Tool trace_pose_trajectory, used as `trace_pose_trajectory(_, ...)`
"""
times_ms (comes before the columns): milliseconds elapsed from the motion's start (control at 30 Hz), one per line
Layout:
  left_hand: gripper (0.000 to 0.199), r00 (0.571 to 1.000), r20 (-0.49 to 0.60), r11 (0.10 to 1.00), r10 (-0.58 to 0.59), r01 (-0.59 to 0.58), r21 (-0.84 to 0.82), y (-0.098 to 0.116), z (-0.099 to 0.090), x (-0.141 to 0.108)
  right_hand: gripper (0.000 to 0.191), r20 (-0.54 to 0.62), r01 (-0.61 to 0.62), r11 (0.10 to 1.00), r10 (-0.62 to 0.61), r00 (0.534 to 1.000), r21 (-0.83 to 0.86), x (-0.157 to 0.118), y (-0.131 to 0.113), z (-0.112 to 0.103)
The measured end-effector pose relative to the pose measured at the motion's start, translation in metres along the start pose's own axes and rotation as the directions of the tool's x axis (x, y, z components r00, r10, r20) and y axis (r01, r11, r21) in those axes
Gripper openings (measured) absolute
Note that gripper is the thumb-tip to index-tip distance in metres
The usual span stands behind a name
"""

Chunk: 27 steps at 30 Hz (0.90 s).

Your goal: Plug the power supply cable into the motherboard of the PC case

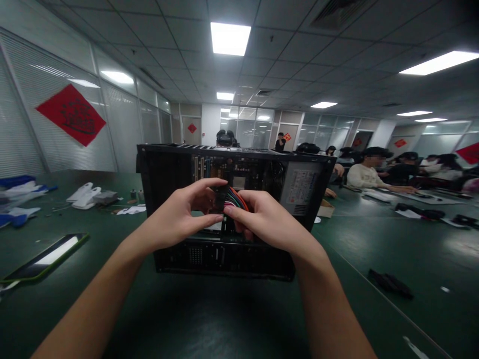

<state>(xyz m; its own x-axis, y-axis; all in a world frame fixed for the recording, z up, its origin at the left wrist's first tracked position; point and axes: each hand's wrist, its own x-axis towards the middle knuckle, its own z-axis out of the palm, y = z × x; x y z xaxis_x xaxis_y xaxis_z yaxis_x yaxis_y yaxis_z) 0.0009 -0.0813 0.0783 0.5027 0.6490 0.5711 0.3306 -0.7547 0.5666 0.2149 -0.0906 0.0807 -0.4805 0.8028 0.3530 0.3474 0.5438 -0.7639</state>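
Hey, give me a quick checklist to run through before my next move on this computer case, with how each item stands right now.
1. Left hand on the connector: ok, it sits between thumb and fingers.
2. Right hand on the wires: ok, the coloured bundle runs into its grip.
3. Case open toward you: ok, the inside shows.
4. Power supply inside the case: ok, at the right end.
5. Connector's pins sound: cannot tell, too small and dark.
6. Phone away from the case: ok, it lies apart on the left.
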Motion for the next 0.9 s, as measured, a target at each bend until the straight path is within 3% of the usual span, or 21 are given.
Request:
trace_pose_trajectory(167,0.059,1.0,0.011,0.999,0.023,-0.023,0.026,0.002,0.002,-0.003,0.037,-0.015,0.022,1.0,-0.023,1.0,-0.013,0.001,-0.001,0.003)
trace_pose_trajectory(333,0.054,0.997,-0.006,0.986,0.072,-0.071,0.153,0.006,0.0,-0.004,0.042,-0.025,0.008,1.0,-0.008,1.0,-0.028,0.002,-0.003,0.006)
trace_pose_trajectory(567,0.055,0.991,0.017,0.922,0.133,-0.13,0.364,0.009,0.002,-0.004,0.03,0.012,0.004,0.999,-0.003,1.0,-0.031,0.001,0.0,0.007)
trace_pose_trajectory(900,0.053,0.994,0.023,0.918,0.108,-0.109,0.382,0.014,-0.007,-0.007,0.019,0.108,0.158,0.985,-0.151,0.983,-0.064,-0.001,-0.001,0.006)
